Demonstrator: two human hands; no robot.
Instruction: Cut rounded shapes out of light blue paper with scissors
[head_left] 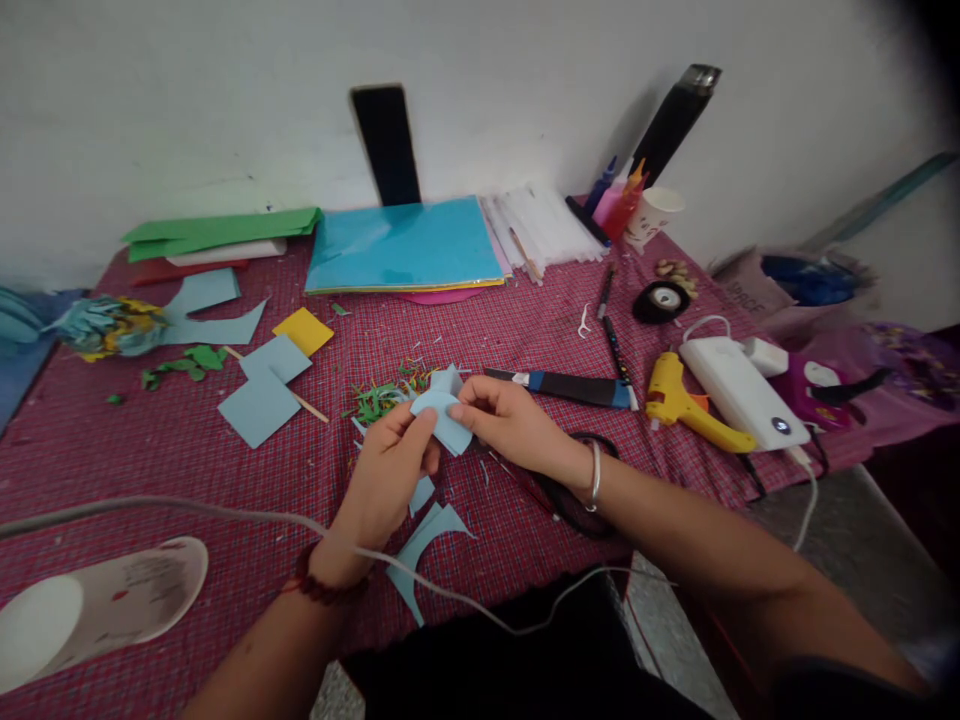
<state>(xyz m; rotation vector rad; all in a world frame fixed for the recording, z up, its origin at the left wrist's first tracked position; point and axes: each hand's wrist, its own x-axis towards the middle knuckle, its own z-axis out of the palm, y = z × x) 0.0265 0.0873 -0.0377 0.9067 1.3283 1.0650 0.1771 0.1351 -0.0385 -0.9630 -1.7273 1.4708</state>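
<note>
Between my two hands is a folded light-blue piece of paper (448,428) with a curved upper edge. My left hand (397,450) pinches its left side between thumb and fingers. At its right side, my right hand (510,420) pinches it near the top. Just behind the hands lies a heap of green and yellow paper shreds (379,400). Curved light-blue paper offcuts (420,555) lie on the cloth below my left hand. A knife-like tool with a black and blue handle (577,388) rests to the right, beyond my right hand.
Light-blue squares (259,410) and a yellow square (304,330) lie left. A fringed paper bundle (112,325) sits farther left. A yellow glue gun (675,405) and white power bank (742,390) are right. A white cable (262,517) crosses in front. Coloured sheets (405,245) lie behind.
</note>
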